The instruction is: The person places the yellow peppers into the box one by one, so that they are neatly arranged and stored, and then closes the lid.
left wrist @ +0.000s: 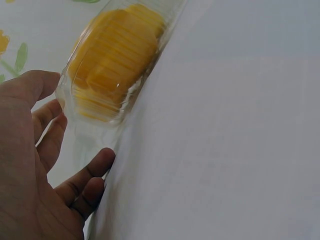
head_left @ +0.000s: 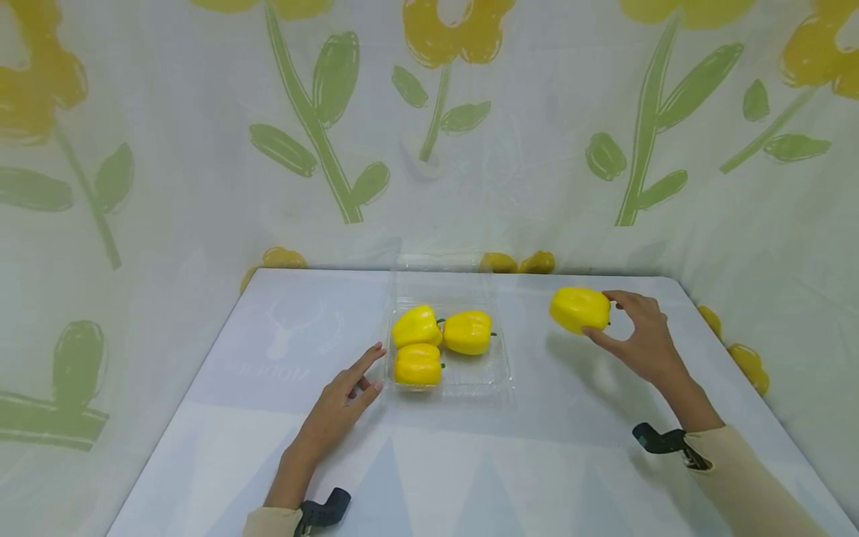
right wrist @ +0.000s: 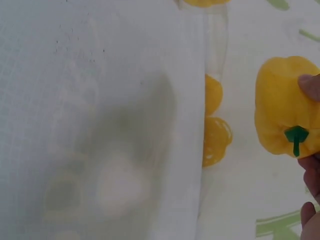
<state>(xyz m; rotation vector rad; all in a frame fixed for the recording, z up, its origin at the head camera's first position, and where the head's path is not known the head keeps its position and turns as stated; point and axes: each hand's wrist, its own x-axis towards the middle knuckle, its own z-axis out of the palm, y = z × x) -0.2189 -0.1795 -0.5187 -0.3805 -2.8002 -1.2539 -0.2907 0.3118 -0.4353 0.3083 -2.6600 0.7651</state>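
The left hand [head_left: 342, 399] lies flat on the table [head_left: 221, 447], forearm reaching in from the near edge, fingers straight and loosely spread, tips touching the left wall of the clear tray [head_left: 499, 377]. The tray holds three yellow peppers [head_left: 417, 364] (stems to the right). Farther right, near the far right corner, the right hand [head_left: 640, 335] is raised above the table, pinching a fourth pepper [head_left: 579, 309] between thumb and fingers; its long axis runs left-right, its green stem toward the palm.

yellow peppers [head_left: 417, 327], clear tray [head_left: 493, 377], yellow-flowered green-leafed cloth [head_left: 201, 149]
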